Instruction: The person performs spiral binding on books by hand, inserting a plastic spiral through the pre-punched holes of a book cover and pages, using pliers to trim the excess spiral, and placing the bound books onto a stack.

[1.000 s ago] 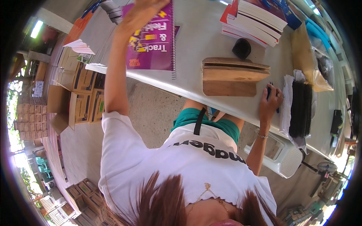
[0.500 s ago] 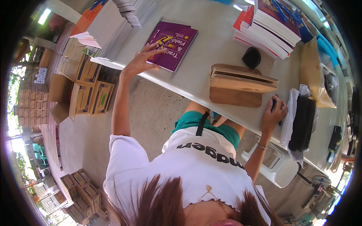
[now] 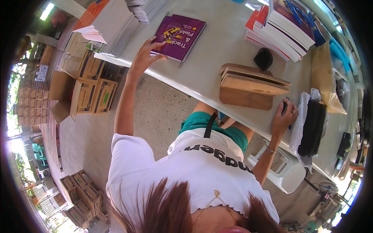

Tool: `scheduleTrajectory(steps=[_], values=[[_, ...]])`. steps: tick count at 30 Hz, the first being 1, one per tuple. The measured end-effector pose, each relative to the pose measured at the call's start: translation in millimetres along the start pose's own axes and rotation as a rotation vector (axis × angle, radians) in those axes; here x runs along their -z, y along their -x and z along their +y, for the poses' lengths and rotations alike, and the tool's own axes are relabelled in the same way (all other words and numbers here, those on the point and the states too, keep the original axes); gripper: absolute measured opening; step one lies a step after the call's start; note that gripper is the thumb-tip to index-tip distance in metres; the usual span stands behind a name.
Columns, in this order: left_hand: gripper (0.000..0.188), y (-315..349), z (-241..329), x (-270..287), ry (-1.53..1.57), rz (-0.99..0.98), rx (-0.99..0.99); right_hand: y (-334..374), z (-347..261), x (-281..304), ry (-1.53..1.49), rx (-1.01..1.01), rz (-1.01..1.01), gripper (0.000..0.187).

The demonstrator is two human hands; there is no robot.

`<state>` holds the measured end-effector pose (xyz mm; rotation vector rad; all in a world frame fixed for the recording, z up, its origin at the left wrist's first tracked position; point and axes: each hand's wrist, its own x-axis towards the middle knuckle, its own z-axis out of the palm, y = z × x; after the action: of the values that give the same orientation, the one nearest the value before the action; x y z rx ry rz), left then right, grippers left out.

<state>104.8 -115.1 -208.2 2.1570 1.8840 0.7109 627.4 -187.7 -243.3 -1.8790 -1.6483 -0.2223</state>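
Two or more purple spiral notebooks (image 3: 182, 33) lie stacked on the white table, slightly out of line with each other. My left hand (image 3: 145, 58) is at their near left corner, fingers spread and fingertips touching the cover and edge. At the table's near right, my right hand (image 3: 284, 118) rests with its fingers curled round a small dark tool (image 3: 285, 107); most of it is hidden, so its kind is unclear. Beside that hand lies a bundle of black spiral binding coils (image 3: 312, 124) on white plastic wrapping. A wooden jig (image 3: 248, 85) with upright boards stands between my hands.
Tall paper stacks (image 3: 116, 31) stand at the table's left end. More booklets (image 3: 279, 35) are piled at the far right, with a black rounded object (image 3: 263, 59) before them. A white plastic stool (image 3: 279, 171) is under the near edge; cardboard boxes (image 3: 91, 85) sit left.
My left hand has drawn back slightly from the notebook cover toward its near left edge. The whole view has shifted a little. My right hand stays beside the coils.
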Motion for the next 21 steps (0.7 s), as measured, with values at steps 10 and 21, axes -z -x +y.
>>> scheduleTrajectory(steps=[10, 21], values=[[0.055, 8.5, -4.6, -8.9, 0.070, 0.104, 0.065, 0.2, -3.0, 1.5, 0.004, -0.024, -0.015, 0.020], [0.039, 13.1, -18.9, 3.3, 0.136, 0.068, -0.009, -0.1, 3.3, 0.1, 0.000, -0.002, -0.014, 0.021]])
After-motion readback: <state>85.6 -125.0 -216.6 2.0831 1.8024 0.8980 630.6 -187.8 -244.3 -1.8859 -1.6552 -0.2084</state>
